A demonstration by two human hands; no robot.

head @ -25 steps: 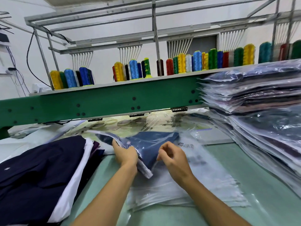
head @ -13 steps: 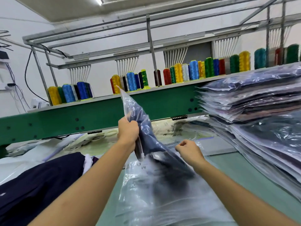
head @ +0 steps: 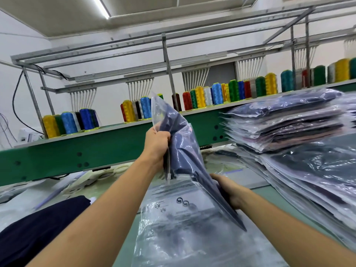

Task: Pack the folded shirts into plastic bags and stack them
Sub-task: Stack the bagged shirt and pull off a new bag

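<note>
Your left grip (head: pixel 157 145) is clenched on the upper part of a clear plastic bag (head: pixel 159 110) with a blue folded shirt (head: pixel 185 143) inside it. The fingers bunch plastic and cloth together. Above this grip, the bag's top corner stands up with no cloth in it. Below the same grip, a thin white edge of the bag hangs straight down.

Your right grip (head: pixel 228 189) grasps the lower end of the same bag, its fingers curled in under the plastic and the shirt. The package runs steeply from the left grip, high and away from you, down to the right grip, low and nearer to you. It is lifted off the tabletop (head: pixel 123 253). Past the right grip, 1 dark corner of the shirt points down toward you.

Directly beneath both grips lies a loose pile of empty plastic bags (head: pixel 179 228), the top 1 showing printed marks. To the outer side of your right grip and well apart from it, a tall, slumping stack of bagged shirts (head: pixel 285 120) sits on the tabletop. To the outer side of your left grip and below your forearm lies a heap of navy garments (head: pixel 34 234), not bagged.

Beyond the left grip, a green machine beam (head: pixel 92 151) runs across the view. It carries rows of coloured thread cones (head: pixel 217 93) under a grey metal frame (head: pixel 167 60).
</note>
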